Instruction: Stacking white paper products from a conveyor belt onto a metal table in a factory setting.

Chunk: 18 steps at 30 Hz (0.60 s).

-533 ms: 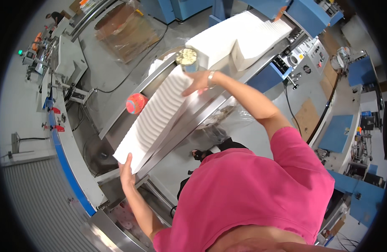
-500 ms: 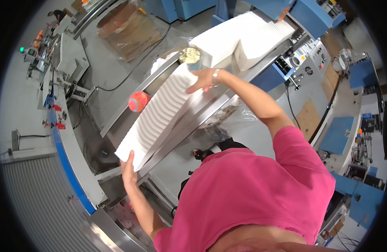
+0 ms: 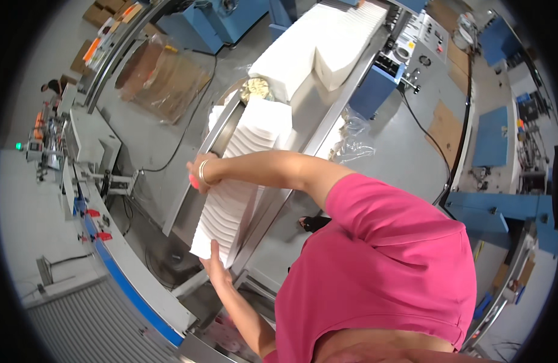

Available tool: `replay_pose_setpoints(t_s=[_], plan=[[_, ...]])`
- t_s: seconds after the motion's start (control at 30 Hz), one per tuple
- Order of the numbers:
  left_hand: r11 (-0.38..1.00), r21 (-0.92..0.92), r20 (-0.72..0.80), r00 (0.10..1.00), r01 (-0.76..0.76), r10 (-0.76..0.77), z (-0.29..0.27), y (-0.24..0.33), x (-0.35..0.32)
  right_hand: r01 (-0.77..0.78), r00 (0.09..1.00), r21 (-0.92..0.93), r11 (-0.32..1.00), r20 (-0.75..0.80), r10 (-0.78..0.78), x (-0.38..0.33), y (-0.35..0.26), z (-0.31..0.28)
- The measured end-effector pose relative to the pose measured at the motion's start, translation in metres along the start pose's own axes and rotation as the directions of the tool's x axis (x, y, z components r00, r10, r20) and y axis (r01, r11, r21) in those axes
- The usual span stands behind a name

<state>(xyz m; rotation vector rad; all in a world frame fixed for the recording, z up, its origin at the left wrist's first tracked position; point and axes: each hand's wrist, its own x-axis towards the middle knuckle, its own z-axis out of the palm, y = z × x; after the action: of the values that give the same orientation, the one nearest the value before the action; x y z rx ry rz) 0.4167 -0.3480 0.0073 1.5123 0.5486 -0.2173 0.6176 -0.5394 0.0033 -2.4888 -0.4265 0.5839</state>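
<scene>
A long row of white folded paper (image 3: 221, 209), its layers showing as ridges, lies along the metal trough. My left hand (image 3: 216, 269) grips its near end, thumb on the top. My right arm reaches across the row, and my right hand (image 3: 201, 172) is curled at the trough's left rim. Its fingers are round a small red tub, which is mostly hidden by the hand. Beyond the row's far end stands a round container (image 3: 255, 89) with pale yellowish pieces on top. Further up the trough are more white paper stacks (image 3: 285, 54).
The metal trough (image 3: 309, 103) runs from near me to the blue machine's control unit (image 3: 412, 45) at the far right. Left stand a plastic-wrapped brown carton (image 3: 161, 78) and a machine bench with a blue edge (image 3: 130, 290). A black cable (image 3: 427, 130) crosses the floor at right.
My right hand has left the far end of the paper row and moved left and nearer, to the red tub. My left hand still holds the near end. The whole view has shifted.
</scene>
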Motion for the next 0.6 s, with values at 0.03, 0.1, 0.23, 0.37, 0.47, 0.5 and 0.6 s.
replay_pose_setpoints(t_s=[0.03, 0.1, 0.23, 0.37, 0.47, 0.5, 0.6], plan=[[1.000, -0.003, -0.011, 1.000, 0.005, -0.005, -0.006, -0.003, 0.001, -0.006, 1.000, 0.002, 1.000, -0.008, 0.006, -0.005, -0.004, 0.000], [0.997, 0.080, -0.041, 0.999, -0.015, 0.018, 0.004, 0.001, -0.001, 0.062, 0.985, 0.042, 0.997, -0.162, -0.055, -0.031, 0.000, -0.013], [1.000, 0.023, -0.006, 1.000, -0.013, 0.013, -0.005, -0.005, 0.001, 0.189, 0.842, 0.205, 0.960, -0.537, -0.051, -0.144, 0.015, -0.085], [0.999, 0.037, 0.027, 1.000, 0.001, -0.002, -0.012, -0.003, 0.006, -0.312, 0.572, 0.131, 0.941, -0.765, 0.296, -0.238, 0.067, -0.134], [0.998, 0.058, 0.051, 0.999, -0.005, 0.002, -0.020, -0.005, 0.009, -0.492, 0.624, 0.181, 0.852, -0.609, 0.490, -0.238, 0.133, -0.141], [0.999, 0.046, 0.060, 0.998, -0.002, -0.001, -0.020, -0.006, 0.010, -0.523, 0.653, 0.195, 0.829, -0.534, 0.538, -0.232, 0.154, -0.141], [0.999, 0.024, 0.054, 0.998, 0.028, -0.030, -0.006, 0.004, 0.004, -0.554, 0.690, 0.209, 0.806, -0.427, 0.585, -0.219, 0.202, -0.135]])
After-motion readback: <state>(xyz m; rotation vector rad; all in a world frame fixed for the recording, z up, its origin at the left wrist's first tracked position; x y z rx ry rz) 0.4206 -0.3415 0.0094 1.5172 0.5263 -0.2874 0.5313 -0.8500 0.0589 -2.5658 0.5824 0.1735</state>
